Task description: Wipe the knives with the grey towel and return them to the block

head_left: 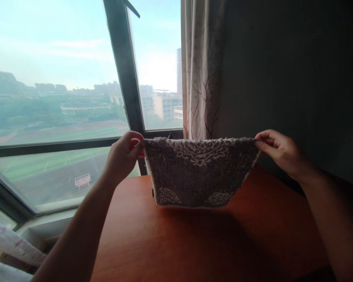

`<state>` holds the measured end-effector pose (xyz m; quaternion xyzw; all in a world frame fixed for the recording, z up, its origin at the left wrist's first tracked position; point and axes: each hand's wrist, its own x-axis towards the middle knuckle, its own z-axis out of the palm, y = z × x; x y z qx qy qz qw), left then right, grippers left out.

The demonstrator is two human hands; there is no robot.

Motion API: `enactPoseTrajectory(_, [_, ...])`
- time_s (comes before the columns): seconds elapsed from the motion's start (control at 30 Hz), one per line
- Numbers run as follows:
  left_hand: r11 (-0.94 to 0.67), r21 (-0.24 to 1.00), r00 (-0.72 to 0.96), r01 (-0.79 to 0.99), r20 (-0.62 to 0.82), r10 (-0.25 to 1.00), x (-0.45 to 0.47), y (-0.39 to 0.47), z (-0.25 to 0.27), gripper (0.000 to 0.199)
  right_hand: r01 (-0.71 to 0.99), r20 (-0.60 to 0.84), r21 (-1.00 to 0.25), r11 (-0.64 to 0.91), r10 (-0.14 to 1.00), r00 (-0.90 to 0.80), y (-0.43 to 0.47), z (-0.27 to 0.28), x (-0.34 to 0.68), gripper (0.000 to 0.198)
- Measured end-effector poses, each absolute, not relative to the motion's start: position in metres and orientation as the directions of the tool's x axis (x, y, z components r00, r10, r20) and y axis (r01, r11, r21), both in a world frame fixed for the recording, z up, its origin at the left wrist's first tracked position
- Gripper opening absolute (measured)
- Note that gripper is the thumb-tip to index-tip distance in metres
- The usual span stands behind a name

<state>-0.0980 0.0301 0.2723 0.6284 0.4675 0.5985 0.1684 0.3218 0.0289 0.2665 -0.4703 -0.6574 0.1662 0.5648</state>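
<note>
A dark grey-brown towel (pixel 194 176) with pale lace-like patterns hangs folded over between my two hands, above the table. My left hand (pixel 126 150) pinches its upper left corner between thumb and fingers. At the upper right corner, my right hand (pixel 278 150) pinches it in the same way. The top fold is stretched nearly straight and level. Its lower edge hangs close over the tabletop; whether it touches the wood I cannot tell. A small dark object (pixel 170 136) peeks out behind the top fold, mostly hidden.
The reddish-brown wooden table (pixel 129 239) spreads beneath the towel. Large windows with a dark frame (pixel 128 70) stand left and ahead. A pale curtain (pixel 198 70) with a branch print hangs beside a dark wall (pixel 291 70). Another light curtain (pixel 11 246) is at the lower left.
</note>
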Motion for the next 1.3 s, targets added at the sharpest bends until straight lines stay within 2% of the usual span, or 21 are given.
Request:
enactPoseTrajectory(0.13, [-0.474,0.860,-0.102,0.188,0.497,0.862,-0.090,0.031,0.276,0.019,0.397,0.500,-0.822,0.409,0.852,0.156,0.021,0.270,0.319,0.015])
enactPoseTrajectory(0.23, [-0.402,0.915,-0.124,-0.012,0.398,0.909,-0.079,0.032,0.276,0.022,0.231,0.399,-0.905,0.357,0.900,0.176,0.013,0.278,0.310,0.017])
enactPoseTrajectory(0.37, [-0.306,0.926,-0.068,-0.221,0.299,0.952,-0.050,0.030,0.273,0.023,0.033,0.298,-0.954,0.297,0.945,0.134,0.004,0.286,0.287,0.019])
enactPoseTrajectory(0.47, [-0.263,0.916,0.038,-0.304,0.288,0.957,-0.018,0.023,0.269,0.023,0.039,0.292,-0.956,0.289,0.954,0.074,-0.001,0.285,0.258,0.021])
enactPoseTrajectory(0.63, [-0.318,0.920,0.158,-0.228,0.358,0.920,0.029,0.016,0.260,0.020,0.064,0.318,-0.945,0.320,0.947,-0.040,-0.002,0.272,0.213,0.023])
enactPoseTrajectory(0.87, [-0.566,0.824,0.190,0.015,0.553,0.811,0.044,0.013,0.255,0.015,-0.016,0.306,-0.952,0.306,0.949,-0.076,-0.001,0.263,0.194,0.034])
enactPoseTrajectory(1.03, [-0.602,0.798,0.230,0.019,0.582,0.780,0.041,0.010,0.254,0.023,-0.137,0.302,-0.948,0.287,0.948,-0.103,-0.005,0.264,0.195,0.029])
enactPoseTrajectory(1.13, [-0.602,0.799,0.237,0.009,0.583,0.777,0.040,0.011,0.252,0.030,-0.143,0.304,-0.947,0.288,0.948,-0.100,-0.005,0.264,0.195,0.027])
enactPoseTrajectory(1.3, [-0.538,0.837,0.241,-0.103,0.546,0.803,0.037,0.016,0.251,0.018,-0.123,0.309,-0.948,0.295,0.944,-0.118,-0.004,0.263,0.194,0.023])
